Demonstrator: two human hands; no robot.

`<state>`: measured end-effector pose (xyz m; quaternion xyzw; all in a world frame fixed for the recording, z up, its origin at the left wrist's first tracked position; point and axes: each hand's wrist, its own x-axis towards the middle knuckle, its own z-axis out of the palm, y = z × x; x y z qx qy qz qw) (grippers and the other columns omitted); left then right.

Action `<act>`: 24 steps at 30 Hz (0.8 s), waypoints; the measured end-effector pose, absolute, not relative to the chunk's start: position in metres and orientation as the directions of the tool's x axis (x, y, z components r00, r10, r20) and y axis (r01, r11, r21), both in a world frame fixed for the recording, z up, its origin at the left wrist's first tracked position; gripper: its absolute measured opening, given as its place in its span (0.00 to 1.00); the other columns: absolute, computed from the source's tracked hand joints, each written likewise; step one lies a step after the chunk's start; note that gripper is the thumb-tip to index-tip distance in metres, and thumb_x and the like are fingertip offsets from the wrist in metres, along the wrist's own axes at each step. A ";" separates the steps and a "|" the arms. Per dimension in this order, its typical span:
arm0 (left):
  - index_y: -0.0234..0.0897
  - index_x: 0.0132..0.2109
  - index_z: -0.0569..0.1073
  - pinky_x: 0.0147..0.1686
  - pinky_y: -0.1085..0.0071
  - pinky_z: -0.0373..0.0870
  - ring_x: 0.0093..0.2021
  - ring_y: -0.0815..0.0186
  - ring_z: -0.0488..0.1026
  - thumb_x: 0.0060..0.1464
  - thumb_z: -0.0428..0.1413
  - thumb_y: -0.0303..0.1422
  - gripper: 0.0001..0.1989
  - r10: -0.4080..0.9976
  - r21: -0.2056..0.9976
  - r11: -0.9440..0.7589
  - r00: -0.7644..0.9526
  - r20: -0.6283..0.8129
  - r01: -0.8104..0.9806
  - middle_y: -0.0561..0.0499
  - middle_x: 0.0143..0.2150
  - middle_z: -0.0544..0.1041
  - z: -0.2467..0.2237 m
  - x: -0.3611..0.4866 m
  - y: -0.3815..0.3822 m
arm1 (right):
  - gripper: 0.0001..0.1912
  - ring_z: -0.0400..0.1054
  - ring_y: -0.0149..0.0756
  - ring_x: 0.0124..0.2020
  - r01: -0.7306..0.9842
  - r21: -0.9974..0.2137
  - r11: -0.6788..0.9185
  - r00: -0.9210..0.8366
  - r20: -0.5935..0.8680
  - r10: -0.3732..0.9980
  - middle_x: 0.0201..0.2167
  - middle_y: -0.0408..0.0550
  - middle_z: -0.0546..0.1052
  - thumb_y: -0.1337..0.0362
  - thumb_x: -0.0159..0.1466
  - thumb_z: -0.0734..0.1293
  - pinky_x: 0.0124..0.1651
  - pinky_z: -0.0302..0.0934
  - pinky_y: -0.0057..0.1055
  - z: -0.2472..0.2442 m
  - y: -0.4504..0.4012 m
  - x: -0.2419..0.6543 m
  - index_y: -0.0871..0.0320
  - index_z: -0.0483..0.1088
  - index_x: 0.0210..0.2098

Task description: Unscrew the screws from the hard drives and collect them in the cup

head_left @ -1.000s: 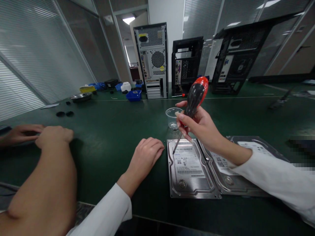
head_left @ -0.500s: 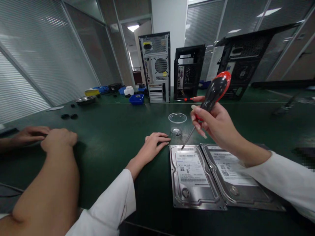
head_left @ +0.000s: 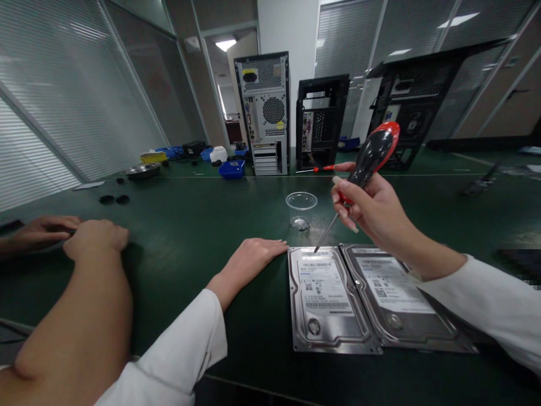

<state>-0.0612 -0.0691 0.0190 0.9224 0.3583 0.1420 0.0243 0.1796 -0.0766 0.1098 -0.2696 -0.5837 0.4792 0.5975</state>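
Note:
My right hand point(head_left: 372, 211) grips a screwdriver point(head_left: 374, 152) with a black and red handle. Its shaft slants down to the left, and the tip is over the upper end of a silver hard drive point(head_left: 333, 324); whether it touches I cannot tell. A second hard drive point(head_left: 416, 327) lies close along the right side of the first, partly hidden by my right forearm. Flat on the table, my left hand point(head_left: 253, 256) has its fingers stretched out to the upper left corner of the first drive. Behind that drive stands a clear plastic cup point(head_left: 301, 211) with small shiny bits at its bottom.
Computer cases point(head_left: 266, 113) stand along the back of the green table point(head_left: 190, 220). Another screwdriver point(head_left: 319, 168) lies before them. A blue tray point(head_left: 231, 170) and metal bowl point(head_left: 143, 171) are at the back left. Another person's arm point(head_left: 91, 299) and hands occupy the left side.
My left hand has drawn its fingers together and now reaches the drive's corner. The screwdriver stays in my right hand with nearly the same slant. The whole view has shifted slightly.

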 end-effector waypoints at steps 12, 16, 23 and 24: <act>0.38 0.55 0.72 0.55 0.58 0.75 0.51 0.61 0.74 0.61 0.53 0.22 0.17 0.832 0.298 -0.542 0.452 0.322 0.786 0.50 0.52 0.74 0.022 -0.050 -0.086 | 0.17 0.61 0.24 0.17 -0.257 -0.883 0.393 -0.123 0.433 0.893 0.22 0.37 0.70 0.65 0.60 0.70 0.12 0.52 0.18 0.110 -0.077 0.183 0.57 0.63 0.46; 0.38 0.59 0.68 0.52 0.66 0.77 0.44 0.66 0.76 0.58 0.56 0.21 0.23 0.925 0.737 -0.374 0.163 0.344 0.563 0.50 0.47 0.76 0.025 -0.045 -0.093 | 0.17 0.61 0.24 0.17 -0.266 -0.886 0.379 -0.128 0.422 0.897 0.23 0.37 0.70 0.64 0.61 0.70 0.12 0.52 0.18 0.109 -0.077 0.183 0.56 0.63 0.46; 0.40 0.58 0.69 0.44 0.75 0.78 0.40 0.65 0.77 0.56 0.60 0.31 0.22 0.962 0.926 -0.272 0.073 0.262 0.261 0.50 0.47 0.76 0.024 -0.028 -0.165 | 0.17 0.60 0.22 0.16 -0.321 -0.904 0.282 -0.214 0.359 0.908 0.22 0.36 0.69 0.63 0.61 0.70 0.13 0.54 0.17 0.107 -0.091 0.173 0.58 0.62 0.47; 0.42 0.59 0.69 0.46 0.74 0.78 0.40 0.65 0.77 0.57 0.60 0.31 0.22 0.949 0.899 -0.312 0.062 0.308 0.306 0.51 0.47 0.76 0.022 -0.027 -0.173 | 0.17 0.61 0.22 0.17 -0.340 -0.903 0.263 -0.244 0.355 0.903 0.23 0.35 0.69 0.63 0.62 0.70 0.13 0.54 0.16 0.107 -0.094 0.170 0.58 0.61 0.47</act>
